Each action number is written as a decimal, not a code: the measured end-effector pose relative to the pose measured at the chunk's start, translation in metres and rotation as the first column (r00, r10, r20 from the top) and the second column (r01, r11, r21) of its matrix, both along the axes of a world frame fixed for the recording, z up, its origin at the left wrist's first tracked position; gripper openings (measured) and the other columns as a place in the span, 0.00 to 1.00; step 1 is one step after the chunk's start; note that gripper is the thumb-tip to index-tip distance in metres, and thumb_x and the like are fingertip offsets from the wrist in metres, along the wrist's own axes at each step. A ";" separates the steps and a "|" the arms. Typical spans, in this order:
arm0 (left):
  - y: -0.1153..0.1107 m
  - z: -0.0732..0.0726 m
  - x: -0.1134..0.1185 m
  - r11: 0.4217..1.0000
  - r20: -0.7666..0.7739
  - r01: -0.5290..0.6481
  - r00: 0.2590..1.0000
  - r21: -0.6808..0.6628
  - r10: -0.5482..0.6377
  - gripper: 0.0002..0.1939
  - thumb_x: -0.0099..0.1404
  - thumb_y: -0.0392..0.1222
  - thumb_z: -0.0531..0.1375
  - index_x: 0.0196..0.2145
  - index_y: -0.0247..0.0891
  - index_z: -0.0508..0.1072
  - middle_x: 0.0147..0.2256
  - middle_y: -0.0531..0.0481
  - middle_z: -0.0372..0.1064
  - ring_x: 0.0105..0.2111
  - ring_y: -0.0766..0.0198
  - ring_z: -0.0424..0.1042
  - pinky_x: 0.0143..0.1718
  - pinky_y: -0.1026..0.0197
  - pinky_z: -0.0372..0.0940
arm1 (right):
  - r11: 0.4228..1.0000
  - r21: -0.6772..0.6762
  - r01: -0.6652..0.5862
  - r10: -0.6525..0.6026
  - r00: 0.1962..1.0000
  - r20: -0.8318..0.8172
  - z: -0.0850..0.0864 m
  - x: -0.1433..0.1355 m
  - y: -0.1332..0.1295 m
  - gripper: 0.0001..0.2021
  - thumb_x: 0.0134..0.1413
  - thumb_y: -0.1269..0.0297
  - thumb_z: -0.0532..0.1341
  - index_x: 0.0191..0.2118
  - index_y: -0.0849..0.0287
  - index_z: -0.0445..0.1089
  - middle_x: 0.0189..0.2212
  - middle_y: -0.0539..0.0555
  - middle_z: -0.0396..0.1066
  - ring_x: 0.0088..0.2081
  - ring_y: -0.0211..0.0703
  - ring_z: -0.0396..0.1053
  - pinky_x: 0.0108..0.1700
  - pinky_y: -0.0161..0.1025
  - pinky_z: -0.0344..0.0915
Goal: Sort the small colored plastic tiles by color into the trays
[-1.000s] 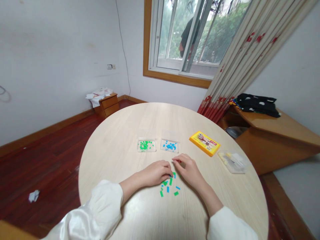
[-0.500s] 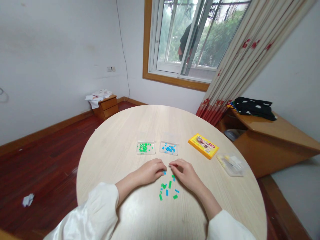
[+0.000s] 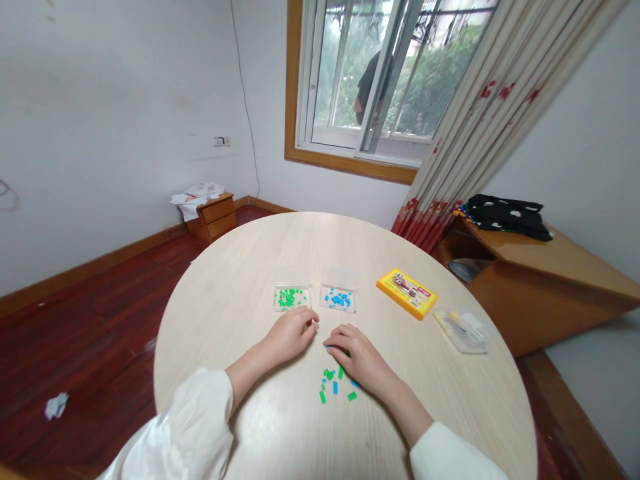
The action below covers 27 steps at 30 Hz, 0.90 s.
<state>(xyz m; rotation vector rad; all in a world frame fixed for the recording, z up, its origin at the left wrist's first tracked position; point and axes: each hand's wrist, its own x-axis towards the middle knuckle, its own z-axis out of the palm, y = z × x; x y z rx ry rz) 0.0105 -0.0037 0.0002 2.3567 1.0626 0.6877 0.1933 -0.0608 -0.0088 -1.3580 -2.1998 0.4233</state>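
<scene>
My left hand (image 3: 294, 333) hovers at the near edge of a clear box of small green blocks (image 3: 287, 298), fingers loosely bent and apart with nothing visible in them. My right hand (image 3: 356, 358) reaches to the table's middle, its thumb and forefinger closed round a small blue block (image 3: 327, 347), mostly hidden by the fingers. Close to the right hand lie several loose pieces, among them a green block (image 3: 323, 397) and a blue block (image 3: 335, 387). A second clear box (image 3: 321, 308) holds blue blocks; the right hand partly covers some loose pieces.
On the right of the round table (image 3: 240, 267) lie a yellow box (image 3: 407, 293) and a clear case (image 3: 463, 330) with pale yellow pieces. Beyond the table edge stands a tilted wooden cabinet (image 3: 550, 287) with dark cloth on it. A person (image 3: 369, 87) shows outside the window.
My left hand has left the blue block and moved left and away from me to the green blocks' box. My right hand has shifted left and taken hold of the blue block.
</scene>
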 end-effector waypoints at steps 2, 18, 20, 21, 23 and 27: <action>-0.002 0.001 0.001 1.000 -0.006 -0.007 1.000 -0.006 0.007 0.07 0.63 0.35 0.53 0.35 0.35 0.71 0.32 0.47 0.69 0.35 0.60 0.67 0.38 0.60 0.61 | 1.000 0.012 -0.001 0.001 1.000 0.008 -0.001 0.000 0.001 0.07 0.54 0.73 0.59 0.33 0.57 0.74 0.33 0.54 0.71 0.38 0.43 0.68 0.42 0.42 0.65; -0.004 0.002 0.002 0.999 -0.021 -0.029 0.999 -0.034 0.029 0.08 0.63 0.35 0.52 0.34 0.34 0.72 0.30 0.47 0.70 0.33 0.61 0.68 0.36 0.61 0.60 | 0.992 0.124 0.035 -0.026 0.997 -0.073 0.004 0.009 0.022 0.07 0.57 0.75 0.52 0.32 0.59 0.65 0.32 0.54 0.66 0.37 0.43 0.65 0.40 0.39 0.64; -0.004 0.001 0.002 0.998 -0.020 -0.029 0.999 -0.047 0.028 0.08 0.63 0.35 0.52 0.34 0.34 0.72 0.31 0.47 0.70 0.33 0.61 0.68 0.36 0.61 0.60 | 0.972 0.191 0.134 -0.110 0.985 -0.133 0.012 0.014 0.038 0.07 0.57 0.73 0.52 0.33 0.59 0.66 0.31 0.55 0.67 0.36 0.43 0.66 0.39 0.40 0.64; -0.004 0.001 0.002 0.998 -0.018 -0.028 0.999 -0.054 0.027 0.08 0.63 0.35 0.52 0.34 0.34 0.72 0.30 0.46 0.70 0.32 0.61 0.68 0.36 0.61 0.60 | 0.957 0.224 0.183 -0.146 0.975 -0.169 0.015 0.016 0.048 0.07 0.57 0.72 0.52 0.33 0.59 0.66 0.32 0.55 0.68 0.36 0.43 0.66 0.39 0.40 0.64; -0.003 0.000 0.002 0.997 -0.014 -0.028 1.000 -0.069 0.027 0.09 0.63 0.34 0.52 0.33 0.34 0.72 0.30 0.46 0.70 0.32 0.61 0.68 0.35 0.62 0.60 | 0.928 0.250 0.277 -0.223 0.949 -0.224 0.019 0.021 0.067 0.07 0.55 0.72 0.53 0.31 0.59 0.67 0.31 0.55 0.69 0.35 0.43 0.67 0.38 0.40 0.64; -0.002 -0.002 0.001 0.996 -0.013 -0.035 0.999 -0.088 0.034 0.09 0.62 0.34 0.52 0.33 0.34 0.72 0.30 0.46 0.71 0.32 0.61 0.68 0.35 0.62 0.60 | 0.922 0.209 0.326 -0.287 0.938 -0.193 0.015 0.029 0.090 0.08 0.53 0.73 0.54 0.32 0.61 0.71 0.33 0.58 0.72 0.36 0.45 0.69 0.40 0.41 0.64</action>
